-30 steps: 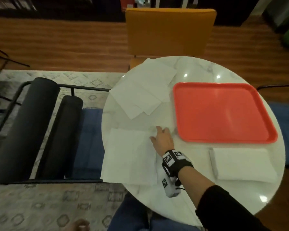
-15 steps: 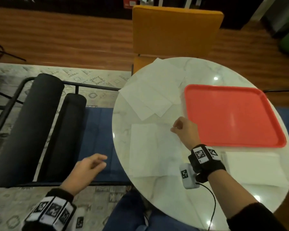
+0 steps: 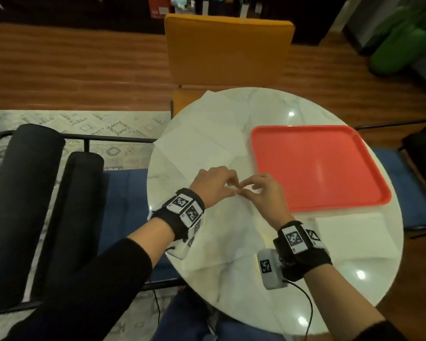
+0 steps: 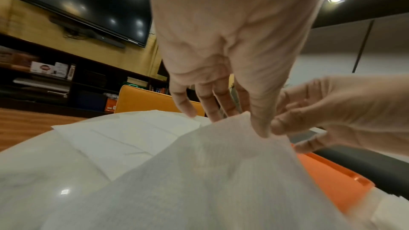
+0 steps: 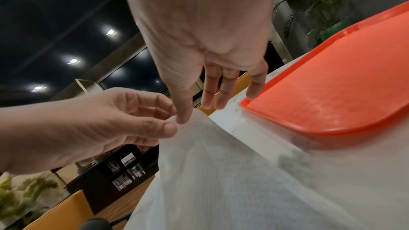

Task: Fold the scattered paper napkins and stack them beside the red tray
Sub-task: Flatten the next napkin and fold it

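Observation:
An unfolded white napkin [image 3: 221, 232] lies on the near side of the round marble table [image 3: 293, 286], with its far corner lifted. My left hand [image 3: 228, 187] and right hand [image 3: 247, 189] meet at that corner, and each pinches it between thumb and fingers. The left wrist view shows the left thumb on the raised napkin [image 4: 221, 172], and the right wrist view shows the right thumb at the peak of the napkin [image 5: 221, 172]. The red tray [image 3: 317, 168] sits just right of the hands. A folded napkin stack [image 3: 349, 232] lies in front of the tray.
Several more unfolded napkins [image 3: 202, 139] overlap at the table's back left. An orange chair [image 3: 229, 50] stands behind the table. Black padded rolls [image 3: 22, 193] on a metal frame and a blue cushion [image 3: 123, 207] are at the left. A cable hangs from the right wrist unit.
My left hand rose from beside the table to the napkin's far corner. My right hand went from lying flat on the napkin to pinching that corner, which is now lifted.

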